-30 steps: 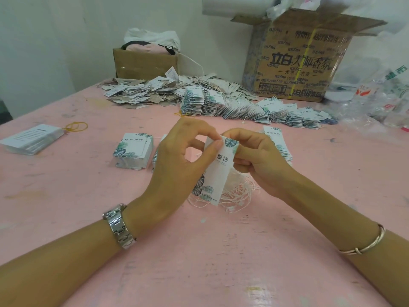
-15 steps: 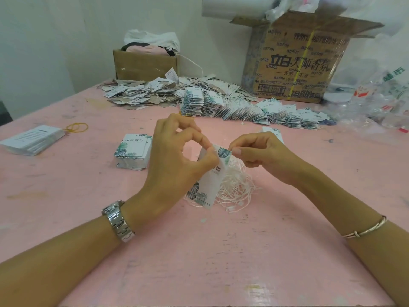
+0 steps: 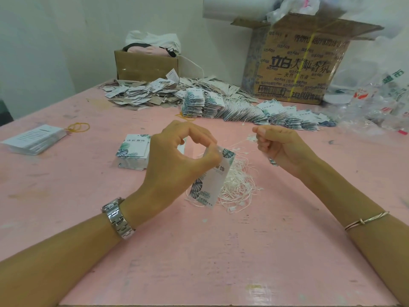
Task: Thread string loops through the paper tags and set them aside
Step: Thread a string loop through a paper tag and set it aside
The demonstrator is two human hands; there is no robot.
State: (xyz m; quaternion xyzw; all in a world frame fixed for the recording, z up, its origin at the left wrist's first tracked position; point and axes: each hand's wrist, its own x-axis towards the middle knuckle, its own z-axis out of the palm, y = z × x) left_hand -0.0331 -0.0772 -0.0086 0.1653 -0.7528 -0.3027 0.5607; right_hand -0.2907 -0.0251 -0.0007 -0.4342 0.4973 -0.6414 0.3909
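Tag (image 3: 213, 176) top-edge pinched, string (image 3: 240, 144) seemingly taut.

Pink table (image 3: 66, 196), paint scuffed. Large printed cardboard box (image 3: 296, 65) at far right, flaps open. Smaller brown box (image 3: 143, 65) at back, white cloth on top. Yellow rubber bands (image 3: 78, 127) far left. Crumpled clear plastic (image 3: 376, 107), possibly bags, right edge.

Probably a small packing workshop: pink worktable (image 3: 199, 251), heaped paper tags (image 3: 155, 94), cardboard cartons (image 3: 296, 69).
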